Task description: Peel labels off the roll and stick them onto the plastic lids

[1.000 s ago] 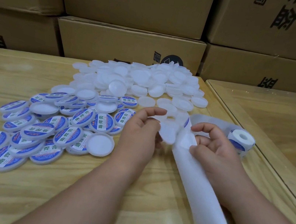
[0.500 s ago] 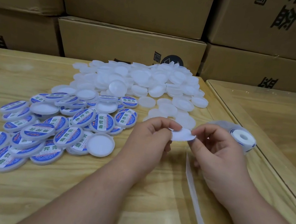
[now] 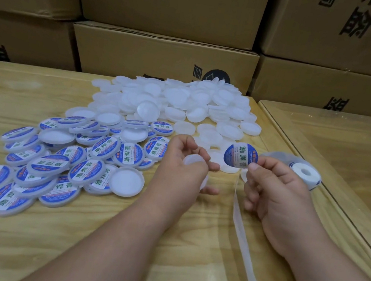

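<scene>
My right hand pinches a round blue-and-white label by its lower right edge, printed face toward me. My left hand holds a plain white plastic lid, mostly hidden behind its fingers. The label roll lies on the table just right of my right hand. A strip of empty backing paper trails from under my right hand toward the near edge. A heap of plain white lids lies behind my hands, and several labelled lids are piled at the left.
Both piles lie on a wooden table. A second, glass-topped table adjoins it on the right. Stacked cardboard boxes wall off the far edge.
The label has come off the backing and now faces me in my right hand. My hands have drawn slightly apart. The backing strip hangs loose, edge-on.
</scene>
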### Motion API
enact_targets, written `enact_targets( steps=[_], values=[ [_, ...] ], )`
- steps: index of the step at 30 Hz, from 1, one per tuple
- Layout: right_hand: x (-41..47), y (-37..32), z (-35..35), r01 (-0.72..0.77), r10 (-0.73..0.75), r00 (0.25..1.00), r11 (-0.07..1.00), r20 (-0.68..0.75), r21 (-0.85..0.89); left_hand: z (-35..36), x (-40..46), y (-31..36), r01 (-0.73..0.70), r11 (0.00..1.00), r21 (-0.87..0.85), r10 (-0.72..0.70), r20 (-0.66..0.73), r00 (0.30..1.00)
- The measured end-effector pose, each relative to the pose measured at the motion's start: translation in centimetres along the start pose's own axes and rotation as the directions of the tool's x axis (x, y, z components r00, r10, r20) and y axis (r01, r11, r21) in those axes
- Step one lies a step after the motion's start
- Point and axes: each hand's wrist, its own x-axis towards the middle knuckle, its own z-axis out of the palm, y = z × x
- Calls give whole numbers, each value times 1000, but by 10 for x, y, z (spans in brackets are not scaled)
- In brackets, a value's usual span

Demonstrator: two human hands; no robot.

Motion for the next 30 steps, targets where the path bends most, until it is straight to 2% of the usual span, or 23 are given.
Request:
enact_targets(
  steps=[5,10,16,20,24,30],
  values=[
    [4,-7,-2,-156,143,985,978,96,140,-4,3,-7,5,1000,20,-5,34,999],
    [4,-11,-4,-240,217,968,946,124,217,-8,5,-3,74,995,-65,-72,33,997],
    [4,-12,-7,-327,277,939,906,206,271,-6,3,0,80,995,-67,-76,52,996],
    [3,-15,-10,-482,370,844,840,387,248,-7,6,2,144,970,-197,-137,49,989],
    [0,-14,-11,-567,419,735,810,533,146,-8,6,3,194,958,-213,-172,116,978],
    [0,-16,-10,-593,444,702,797,556,112,-8,5,5,193,961,-200,-164,150,975]
  ],
)
